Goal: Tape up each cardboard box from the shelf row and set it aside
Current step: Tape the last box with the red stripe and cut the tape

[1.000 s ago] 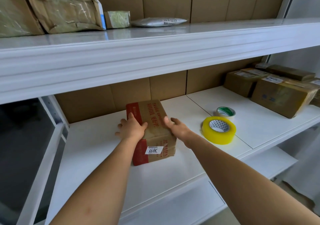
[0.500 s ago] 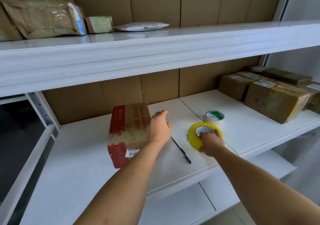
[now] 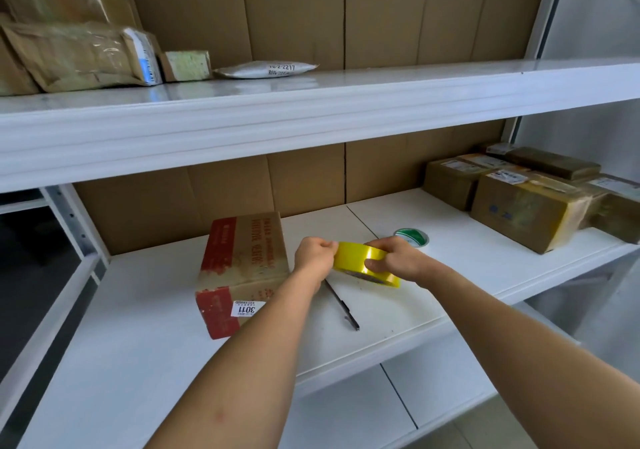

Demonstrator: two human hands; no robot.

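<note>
Head view | R hand (image 3: 398,258) gripped yellow tape roll (image 3: 363,263), L hand (image 3: 315,256) pinched its edge at 9 o'clock | box (image 3: 242,268) on shelf (image 3: 138,327), just 9 o'clock of L hand, long axis 12–6 | L hand nearer.

tape end: left hand (image 3: 313,256) pinches at the near-left rim of the yellow tape roll (image 3: 363,264); whether a free end is lifted cannot be told, fingers cover it.
roll core: hidden behind right hand (image 3: 398,258).
green-white roll (image 3: 412,236): near part covered by right hand.
pen (image 3: 341,305): far end hidden under left wrist.
box (image 3: 242,268) print: too small to read, except label "3011".
taped boxes (image 3: 526,213), right end of shelf: stack cut off by right picture edge.
upper shelf parcels (image 3: 79,55): cut off at left edge.
</note>
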